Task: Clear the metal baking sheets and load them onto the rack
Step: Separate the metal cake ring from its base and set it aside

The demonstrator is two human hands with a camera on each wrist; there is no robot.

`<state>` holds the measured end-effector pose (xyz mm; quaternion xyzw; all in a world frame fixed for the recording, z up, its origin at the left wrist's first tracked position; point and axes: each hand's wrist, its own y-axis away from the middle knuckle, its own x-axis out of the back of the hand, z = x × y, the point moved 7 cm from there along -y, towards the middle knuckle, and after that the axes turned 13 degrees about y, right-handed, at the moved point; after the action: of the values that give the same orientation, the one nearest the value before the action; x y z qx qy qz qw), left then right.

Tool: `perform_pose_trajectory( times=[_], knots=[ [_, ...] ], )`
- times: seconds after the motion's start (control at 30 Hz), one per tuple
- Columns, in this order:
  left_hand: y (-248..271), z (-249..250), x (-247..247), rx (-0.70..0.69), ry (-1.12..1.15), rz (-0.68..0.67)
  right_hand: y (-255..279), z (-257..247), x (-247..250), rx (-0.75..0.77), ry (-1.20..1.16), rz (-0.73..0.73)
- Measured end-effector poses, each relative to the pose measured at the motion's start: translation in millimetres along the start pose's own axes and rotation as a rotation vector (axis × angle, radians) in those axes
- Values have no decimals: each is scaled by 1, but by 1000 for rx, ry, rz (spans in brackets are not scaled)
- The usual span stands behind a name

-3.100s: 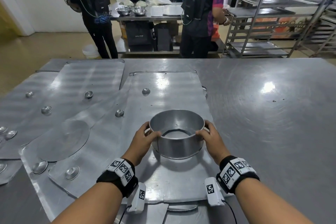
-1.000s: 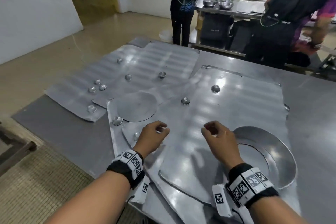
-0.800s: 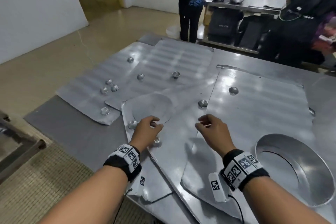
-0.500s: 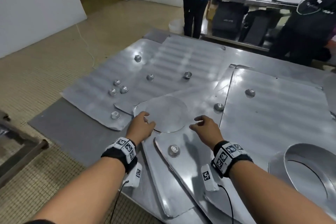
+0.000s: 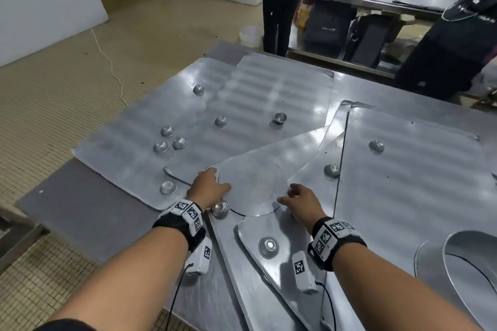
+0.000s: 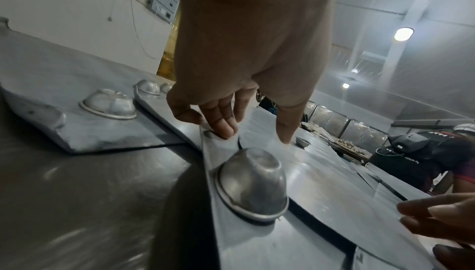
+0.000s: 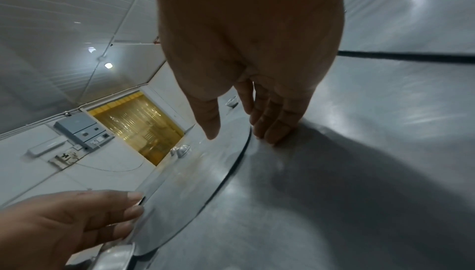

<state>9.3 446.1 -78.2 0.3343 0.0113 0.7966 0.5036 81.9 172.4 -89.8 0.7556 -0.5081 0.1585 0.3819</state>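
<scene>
Head view: taken from above, facing forward and down over both forearms onto the steel surface [image 5: 88,212]; floor at left and standing people beyond are included.

Left wrist view: taken from just above the surface, directed along the left hand [image 6: 246,55] toward its fingers [image 6: 221,124]; an upturned small cup [image 6: 253,183] is seen very near.

Right wrist view: taken equally low, directed along the right hand [image 7: 246,47].

Shared: the round disc [image 5: 252,185] is covered by head and right wrist views; each wrist view catches the opposite hand at its edge.
</scene>
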Motion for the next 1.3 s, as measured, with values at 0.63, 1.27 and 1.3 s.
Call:
perform_pose_trajectory(
  times=[0.63, 1.27, 1.3],
  knots=[
    [-13, -9, -12, 22, 163, -2, -15, 12, -8, -41, -2, 66],
    [-12, 30, 7, -108, 130, 172, -20, -2, 24, 43, -79, 198],
    [-11, 34, 8, -113, 177, 172, -22, -3, 26, 57, -110, 212]
  ],
)
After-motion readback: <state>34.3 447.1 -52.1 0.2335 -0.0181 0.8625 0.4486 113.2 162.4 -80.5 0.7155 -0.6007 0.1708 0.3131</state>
